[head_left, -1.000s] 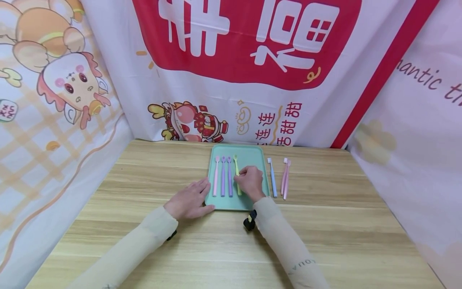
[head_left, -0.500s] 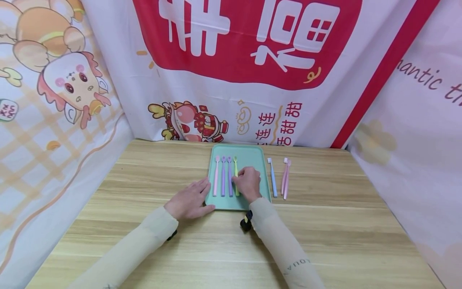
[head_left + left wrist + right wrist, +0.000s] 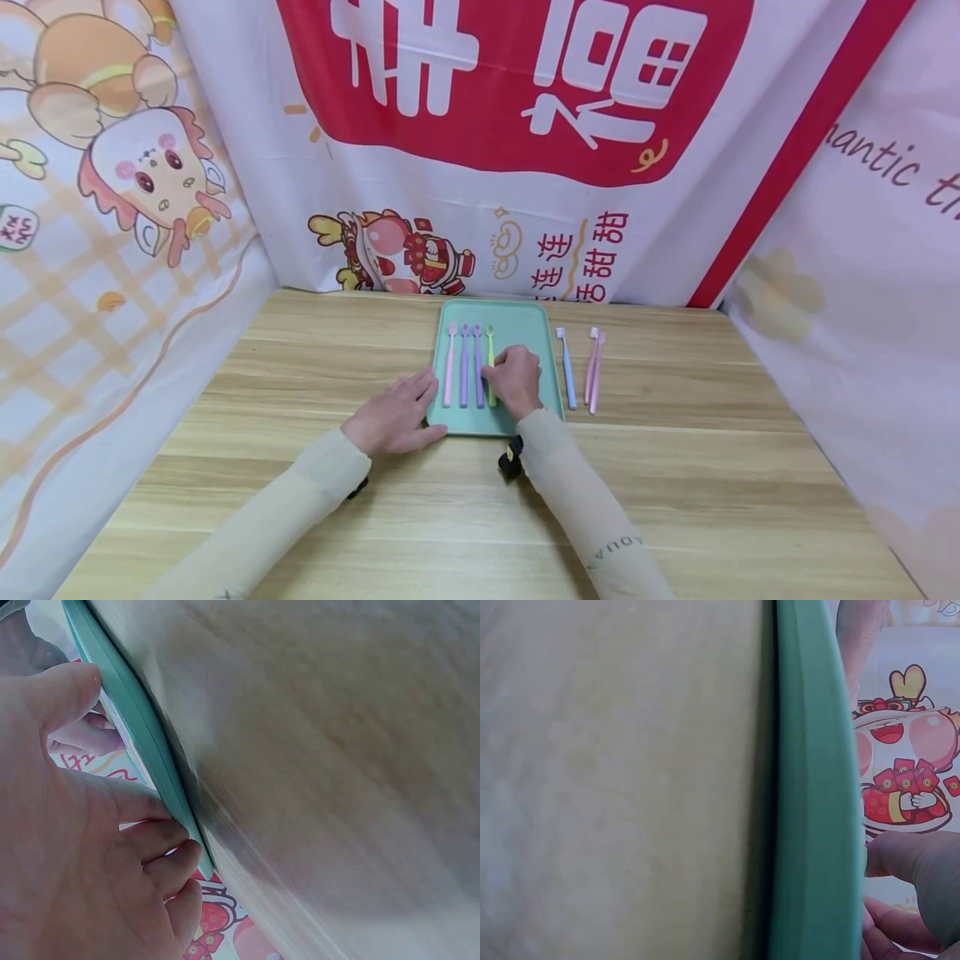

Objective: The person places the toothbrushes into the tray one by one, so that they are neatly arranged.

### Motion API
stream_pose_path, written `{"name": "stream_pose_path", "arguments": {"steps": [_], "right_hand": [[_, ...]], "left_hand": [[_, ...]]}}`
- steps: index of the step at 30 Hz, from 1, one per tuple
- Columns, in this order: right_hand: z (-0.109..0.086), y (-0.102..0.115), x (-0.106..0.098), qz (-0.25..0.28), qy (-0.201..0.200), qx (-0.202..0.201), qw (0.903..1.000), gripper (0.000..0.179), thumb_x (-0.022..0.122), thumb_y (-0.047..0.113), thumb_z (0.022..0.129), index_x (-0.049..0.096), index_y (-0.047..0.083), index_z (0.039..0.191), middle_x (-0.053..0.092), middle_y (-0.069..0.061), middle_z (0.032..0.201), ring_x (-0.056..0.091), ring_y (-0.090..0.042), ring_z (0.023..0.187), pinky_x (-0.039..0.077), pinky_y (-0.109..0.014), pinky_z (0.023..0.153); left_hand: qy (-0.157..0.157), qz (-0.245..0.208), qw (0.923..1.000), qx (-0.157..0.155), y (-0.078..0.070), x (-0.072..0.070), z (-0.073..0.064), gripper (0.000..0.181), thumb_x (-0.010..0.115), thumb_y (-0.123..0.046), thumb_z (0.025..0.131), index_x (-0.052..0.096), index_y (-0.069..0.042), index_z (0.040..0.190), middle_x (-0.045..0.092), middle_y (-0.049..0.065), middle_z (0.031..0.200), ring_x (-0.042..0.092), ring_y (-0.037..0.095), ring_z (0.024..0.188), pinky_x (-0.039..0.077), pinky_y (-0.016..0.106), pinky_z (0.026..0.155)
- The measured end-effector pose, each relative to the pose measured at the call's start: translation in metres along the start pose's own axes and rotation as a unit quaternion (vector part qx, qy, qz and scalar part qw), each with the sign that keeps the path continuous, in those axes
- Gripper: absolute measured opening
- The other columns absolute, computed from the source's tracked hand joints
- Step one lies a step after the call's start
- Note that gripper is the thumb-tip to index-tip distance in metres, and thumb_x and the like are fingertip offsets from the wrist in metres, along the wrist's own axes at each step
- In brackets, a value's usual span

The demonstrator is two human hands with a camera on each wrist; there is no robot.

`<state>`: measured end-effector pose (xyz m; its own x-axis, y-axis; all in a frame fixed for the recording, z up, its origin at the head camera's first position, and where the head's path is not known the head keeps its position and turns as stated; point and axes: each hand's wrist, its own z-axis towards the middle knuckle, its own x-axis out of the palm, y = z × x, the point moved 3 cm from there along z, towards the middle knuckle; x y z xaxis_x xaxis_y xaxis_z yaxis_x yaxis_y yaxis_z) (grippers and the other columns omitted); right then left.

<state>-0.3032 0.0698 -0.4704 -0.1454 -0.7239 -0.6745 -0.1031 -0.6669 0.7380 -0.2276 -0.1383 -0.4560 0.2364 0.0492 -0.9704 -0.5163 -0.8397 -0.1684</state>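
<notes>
The right hand (image 3: 516,379) seems to pinch the yellow-green toothbrush (image 3: 491,346), though its grip is partly hidden; the left hand (image 3: 397,415) rests, unclenched, against the left side of the tray (image 3: 521,323). The brush lies inside, right of two purple toothbrushes (image 3: 477,367); I'd nudge it lightly, parallel to them. Farther right, a blue toothbrush (image 3: 567,375) lies outside.

A red and white printed cloth (image 3: 502,146) hangs behind the wood-grain table (image 3: 442,525)

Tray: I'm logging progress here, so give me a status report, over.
Left hand against edge of tray. Right hand pinching green brush inside it. Purple brush close alongside, might get nudged.
</notes>
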Motion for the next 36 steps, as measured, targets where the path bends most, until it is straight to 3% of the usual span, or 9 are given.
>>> {"name": "stream_pose_path", "arguments": {"steps": [12,23,30,36], "right_hand": [[-0.0019,-0.0002,0.0013,0.003,0.006,0.015,0.9999,0.013,0.085,0.017,0.089,0.078,0.006,0.086,0.075,-0.007,0.084,0.068,-0.014,0.068,0.053,-0.023,0.056],[-0.0021,-0.0012,0.0006,-0.005,-0.002,0.003,1.0,0.017,0.085,0.018,0.089,0.076,0.008,0.079,0.074,-0.006,0.078,0.066,-0.014,0.067,0.051,-0.025,0.058],[-0.0004,-0.0005,0.0021,-0.001,-0.004,-0.002,1.0,0.013,0.087,0.018,0.088,0.079,0.008,0.086,0.076,-0.006,0.085,0.068,-0.014,0.072,0.056,-0.026,0.061],[0.0025,-0.0029,0.0032,-0.013,-0.013,-0.013,0.9997,0.02,0.086,0.021,0.089,0.076,0.01,0.076,0.073,-0.003,0.074,0.065,-0.014,0.066,0.052,-0.026,0.061]], "left_hand": [[0.001,0.005,1.0,0.005,-0.0004,-0.0007,0.0001,0.085,0.05,-0.054,0.107,0.031,0.009,0.161,0.025,0.025,0.173,0.026,0.04,0.162,0.028,0.055,0.132],[0.001,0.0,1.0,0.004,-0.0008,-0.0004,-0.0002,0.085,0.05,-0.054,0.107,0.03,0.008,0.162,0.023,0.025,0.174,0.026,0.04,0.162,0.027,0.054,0.133],[0.002,0.004,1.0,0.002,-0.0002,-0.0003,-0.0008,0.085,0.049,-0.055,0.107,0.031,0.008,0.162,0.024,0.025,0.174,0.027,0.04,0.162,0.028,0.054,0.133],[-0.004,0.009,0.9999,0.005,-0.0003,-0.0005,-0.0003,0.086,0.049,-0.055,0.107,0.03,0.008,0.162,0.024,0.025,0.173,0.026,0.04,0.162,0.027,0.054,0.133]]}}
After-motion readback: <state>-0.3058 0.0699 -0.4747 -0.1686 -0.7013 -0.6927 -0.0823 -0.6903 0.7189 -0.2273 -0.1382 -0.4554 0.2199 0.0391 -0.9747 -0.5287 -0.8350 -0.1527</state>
